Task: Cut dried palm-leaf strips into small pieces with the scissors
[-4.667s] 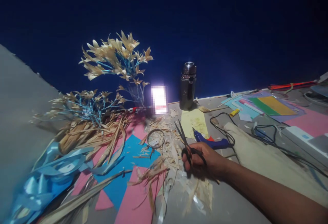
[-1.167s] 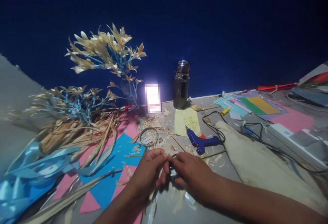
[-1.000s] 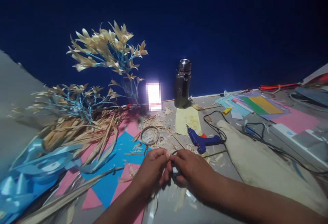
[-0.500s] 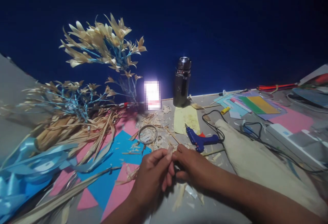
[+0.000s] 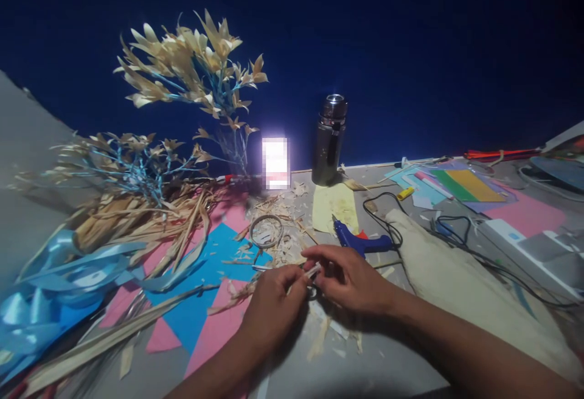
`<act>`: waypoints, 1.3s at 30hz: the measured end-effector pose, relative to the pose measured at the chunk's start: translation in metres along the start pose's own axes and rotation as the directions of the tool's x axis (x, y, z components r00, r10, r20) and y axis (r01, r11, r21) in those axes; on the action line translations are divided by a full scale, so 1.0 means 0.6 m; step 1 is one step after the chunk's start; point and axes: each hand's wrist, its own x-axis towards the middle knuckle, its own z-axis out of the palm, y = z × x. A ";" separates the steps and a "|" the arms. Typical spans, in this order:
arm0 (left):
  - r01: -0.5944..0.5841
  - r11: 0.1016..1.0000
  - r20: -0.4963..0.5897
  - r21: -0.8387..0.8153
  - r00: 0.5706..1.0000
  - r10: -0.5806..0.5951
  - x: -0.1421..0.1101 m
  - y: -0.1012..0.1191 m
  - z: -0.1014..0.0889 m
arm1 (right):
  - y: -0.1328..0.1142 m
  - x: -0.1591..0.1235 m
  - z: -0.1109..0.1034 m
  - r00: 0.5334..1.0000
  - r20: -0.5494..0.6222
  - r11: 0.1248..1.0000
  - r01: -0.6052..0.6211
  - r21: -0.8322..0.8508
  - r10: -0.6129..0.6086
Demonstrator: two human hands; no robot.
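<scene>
My left hand (image 5: 279, 295) is closed in a pinch on a small pale strip (image 5: 314, 270), thin and slightly see-through. My right hand (image 5: 351, 277) meets it from the other side, its index finger lifted and stretched over the strip while the other fingers curl at the strip's right end. Below the fingertips shows a small dark curved thing (image 5: 312, 293), too covered to name. Just beyond the hands lie a ring of tape (image 5: 266, 232) and a blue glue gun (image 5: 365, 242), its nozzle pointing away to the left.
Artificial flowers (image 5: 182, 76) with blue stems stand at the back left, above dried husks (image 5: 104, 219) and blue ribbon (image 5: 86, 271). A steel flask (image 5: 329, 143) is at the back. Beige cloth (image 5: 447, 265), a black cord (image 5: 493, 260) and a power strip (image 5: 524, 247) lie right.
The right hand's fingers have loosened and spread, with the index finger lifting away from the left fingertips. The left hand keeps its pinch. The whole view has shifted slightly.
</scene>
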 end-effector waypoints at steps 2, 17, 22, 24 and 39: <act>-0.046 0.990 0.006 0.135 0.999 0.045 -0.002 0.000 0.001 | 0.008 -0.003 0.004 0.992 -0.004 0.986 0.122 -0.115 -0.123; -0.030 0.930 0.071 0.366 0.997 0.004 -0.010 0.005 -0.006 | 0.022 -0.010 0.011 0.951 -0.121 0.806 0.168 -0.568 -0.284; -0.002 0.940 0.062 0.341 0.998 -0.021 -0.007 0.002 -0.010 | 0.017 0.003 -0.014 0.982 -0.100 0.945 0.124 -0.303 -0.161; -0.015 0.928 0.062 0.372 0.998 -0.008 -0.008 0.000 -0.007 | 0.014 -0.001 -0.004 0.974 -0.019 0.924 0.207 -0.322 -0.225; 0.176 0.982 0.103 0.075 0.978 -0.183 -0.007 0.001 -0.007 | 0.008 0.008 -0.032 0.997 -0.054 0.988 -0.056 -0.143 0.049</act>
